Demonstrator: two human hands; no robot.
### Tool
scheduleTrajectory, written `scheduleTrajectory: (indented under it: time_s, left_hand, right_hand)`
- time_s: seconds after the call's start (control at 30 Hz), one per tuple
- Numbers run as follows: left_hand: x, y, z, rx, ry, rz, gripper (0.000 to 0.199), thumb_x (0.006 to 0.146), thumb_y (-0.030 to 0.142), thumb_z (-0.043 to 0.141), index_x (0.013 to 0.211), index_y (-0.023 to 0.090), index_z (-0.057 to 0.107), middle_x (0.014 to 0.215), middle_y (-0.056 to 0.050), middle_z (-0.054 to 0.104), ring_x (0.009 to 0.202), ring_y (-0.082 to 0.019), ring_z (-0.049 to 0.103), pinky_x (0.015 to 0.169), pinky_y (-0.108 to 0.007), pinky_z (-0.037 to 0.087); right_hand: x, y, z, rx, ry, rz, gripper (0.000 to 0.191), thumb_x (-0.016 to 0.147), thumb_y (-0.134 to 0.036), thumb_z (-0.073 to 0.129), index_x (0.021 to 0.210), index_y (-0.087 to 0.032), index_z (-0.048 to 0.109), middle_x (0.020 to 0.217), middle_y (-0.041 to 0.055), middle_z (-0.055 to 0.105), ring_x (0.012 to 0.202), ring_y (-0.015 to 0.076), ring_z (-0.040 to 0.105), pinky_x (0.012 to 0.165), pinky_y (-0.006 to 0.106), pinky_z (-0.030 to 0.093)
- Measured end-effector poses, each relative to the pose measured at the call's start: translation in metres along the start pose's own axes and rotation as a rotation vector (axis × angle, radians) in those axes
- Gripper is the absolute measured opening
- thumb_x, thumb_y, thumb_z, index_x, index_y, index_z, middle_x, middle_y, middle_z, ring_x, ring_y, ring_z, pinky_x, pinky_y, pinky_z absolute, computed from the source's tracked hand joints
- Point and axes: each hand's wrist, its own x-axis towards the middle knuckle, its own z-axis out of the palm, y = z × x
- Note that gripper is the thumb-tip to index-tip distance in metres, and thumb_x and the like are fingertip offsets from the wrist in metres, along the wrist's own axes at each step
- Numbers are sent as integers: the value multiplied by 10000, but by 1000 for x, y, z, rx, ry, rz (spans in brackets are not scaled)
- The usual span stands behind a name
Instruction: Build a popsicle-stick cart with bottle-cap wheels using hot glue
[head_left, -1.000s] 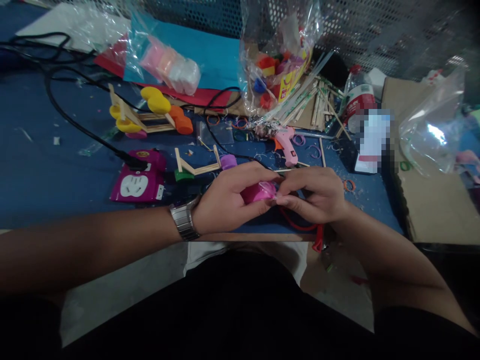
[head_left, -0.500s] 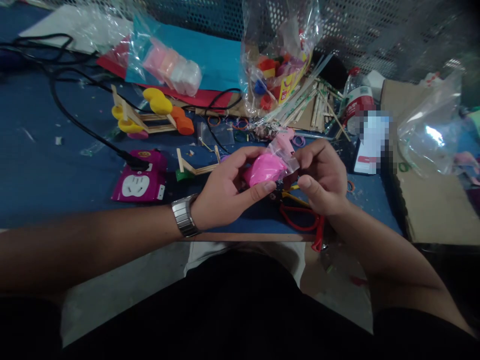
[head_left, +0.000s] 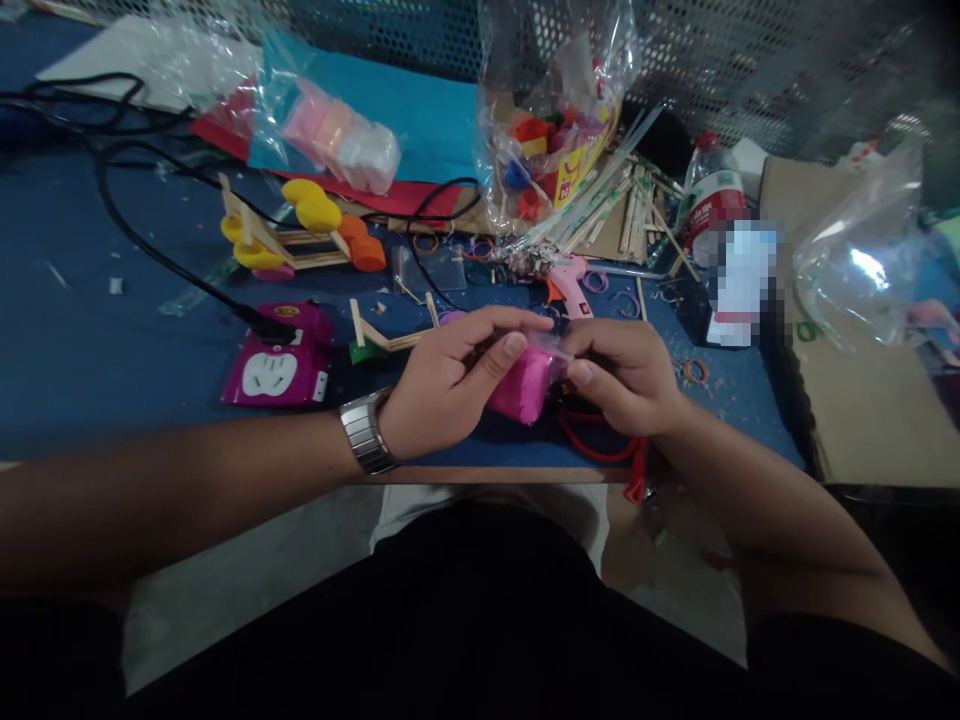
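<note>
A small clear plastic bag of bright pink modelling clay [head_left: 521, 390] hangs between my two hands, just above the table's front edge. My left hand [head_left: 442, 390], with a metal watch on the wrist, is closed on the bag's upper left part. Thumb and fingers of my right hand [head_left: 630, 375] pinch the bag's clear top edge on the other side. Under the right hand lie red-handled scissors [head_left: 636, 475], partly covered. A pink glue gun [head_left: 574, 285] rests just beyond the hands. Left of them stands a small wooden-stick frame [head_left: 386, 342] with a green piece.
A purple power socket [head_left: 270, 375] with a black cable sits at left. Behind it is a stick model [head_left: 300, 245] with yellow and orange pieces. Wooden sticks [head_left: 637, 215], a bottle [head_left: 712, 195], a phone [head_left: 731, 325] and cardboard [head_left: 870, 400] line the back and right.
The clay bag has turned and now hangs lower. My left thumb has moved up to its top edge, and my right hand has come left and closed on that edge.
</note>
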Motion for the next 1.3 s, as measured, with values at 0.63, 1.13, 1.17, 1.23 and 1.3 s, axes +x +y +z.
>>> scheduleTrajectory:
  time_s: [0.63, 1.13, 1.17, 1.23, 1.3]
  left_hand:
    - [1, -9, 4, -195, 41, -83, 281, 1165, 488, 716, 1048, 233, 704, 922, -27, 657, 777, -166, 573, 709, -319, 537]
    - [0, -13, 4, -190, 98, -117, 352, 1125, 550, 785, 1030, 227, 683, 918, -36, 730, 741, -150, 665, 658, -288, 613]
    - [0, -13, 3, -174, 105, -110, 353, 1129, 551, 779, 1029, 226, 682, 911, -34, 726, 735, -147, 657, 650, -284, 602]
    - [1, -12, 3, -158, 104, -103, 362, 1129, 555, 779, 1027, 221, 683, 901, -27, 720, 730, -139, 653, 649, -273, 596]
    - [1, -12, 3, -161, 92, -107, 371, 1126, 559, 783, 1026, 214, 688, 887, -19, 716, 721, -131, 655, 649, -262, 599]
  right_hand:
    - [-1, 8, -2, -60, 167, -63, 258, 1113, -400, 790, 905, -249, 767, 787, 15, 769, 677, 161, 685, 653, 310, 534]
    - [-2, 10, -4, -81, 148, -140, 367, 1163, -552, 680, 976, -243, 743, 795, 34, 733, 674, 191, 687, 615, 352, 522]
    - [-2, 9, -5, -111, 134, -140, 290, 1157, -484, 697, 992, -249, 740, 806, 32, 737, 681, 193, 692, 617, 351, 527]
    - [-2, 7, -6, -178, 127, -144, 160, 1132, -348, 710, 1001, -258, 730, 808, 22, 734, 684, 190, 690, 625, 344, 538]
    - [-1, 5, -6, -210, 130, -157, 130, 1114, -290, 708, 989, -258, 724, 796, 13, 728, 682, 184, 690, 638, 335, 551]
